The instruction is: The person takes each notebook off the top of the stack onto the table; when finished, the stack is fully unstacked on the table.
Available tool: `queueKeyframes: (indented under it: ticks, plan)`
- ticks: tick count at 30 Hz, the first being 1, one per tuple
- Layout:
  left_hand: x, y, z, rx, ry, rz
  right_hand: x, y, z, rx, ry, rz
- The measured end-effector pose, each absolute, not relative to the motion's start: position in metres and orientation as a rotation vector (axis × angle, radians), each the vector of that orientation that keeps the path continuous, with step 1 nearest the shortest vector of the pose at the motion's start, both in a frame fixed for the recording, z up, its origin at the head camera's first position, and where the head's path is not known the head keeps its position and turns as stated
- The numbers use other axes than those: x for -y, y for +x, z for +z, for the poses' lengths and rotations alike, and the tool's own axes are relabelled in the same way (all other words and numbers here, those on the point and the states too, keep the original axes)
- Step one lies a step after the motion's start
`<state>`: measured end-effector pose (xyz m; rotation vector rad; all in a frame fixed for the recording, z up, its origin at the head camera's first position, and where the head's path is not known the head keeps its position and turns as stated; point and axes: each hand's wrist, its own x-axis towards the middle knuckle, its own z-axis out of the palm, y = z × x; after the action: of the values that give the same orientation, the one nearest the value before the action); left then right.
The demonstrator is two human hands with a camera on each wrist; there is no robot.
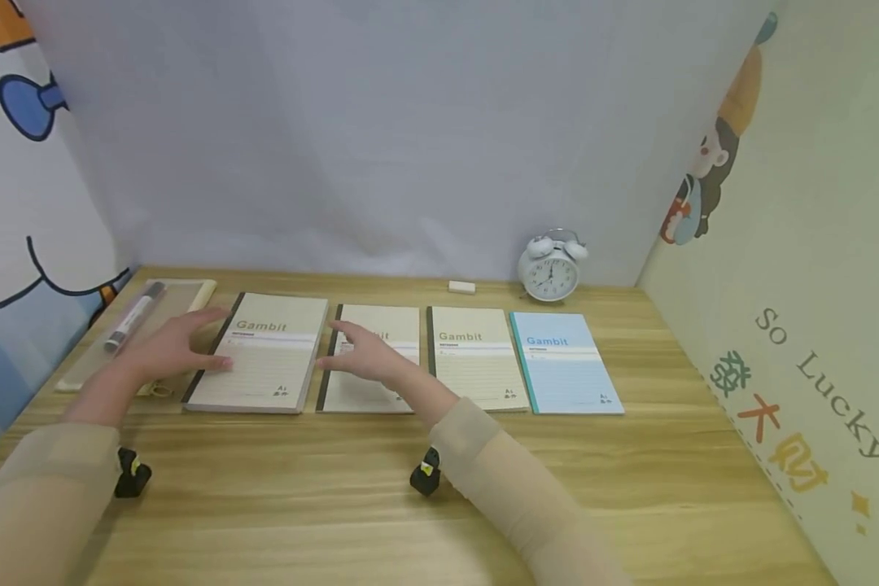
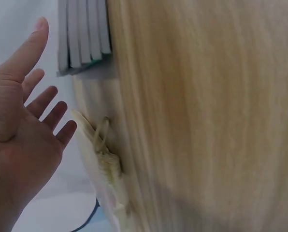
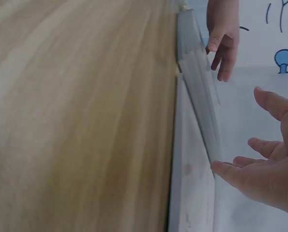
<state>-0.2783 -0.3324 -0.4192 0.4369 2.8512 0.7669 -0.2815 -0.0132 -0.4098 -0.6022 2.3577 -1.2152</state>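
A stack of cream Gambit notebooks (image 1: 264, 374) with a dark spine lies at the left of a row; the left wrist view shows several layers in the stack (image 2: 86, 34). My left hand (image 1: 164, 346) is at its left side, thumb and fingers spread and relaxed. Between this stack and the cream notebook (image 1: 366, 392) to its right is my right hand (image 1: 369, 356), its fingers extended and apart, partly covering that notebook's cover. Both palms face the stack from opposite sides, and neither hand grips anything. Farther right lie another cream notebook (image 1: 478, 378) and a blue one (image 1: 570, 378).
A pale zip pouch (image 1: 172, 317) with a marker (image 1: 135, 317) on it lies at the far left, partly behind my left hand. Toward the back are a white eraser (image 1: 461, 287) and a white alarm clock (image 1: 549, 275). A pale sheet (image 1: 352, 138) rises behind the wooden table (image 1: 300, 505).
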Motion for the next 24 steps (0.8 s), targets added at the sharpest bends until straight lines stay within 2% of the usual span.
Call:
queueKeyframes:
  ticks: [7,14,24]
  plan:
    - [0.338,-0.282,-0.428,-2.789,0.319,0.734,0.041,-0.282,-0.433,-2.582,-0.760,-0.959]
    - [0.339,-0.287,-0.429,-2.777,0.336,0.745,0.054,-0.277,-0.437,-2.715,-0.723,-0.738]
    - [0.336,-0.290,-0.426,-2.716,0.290,1.021,0.050,-0.276,-0.434,-2.688,-0.728,-0.869]
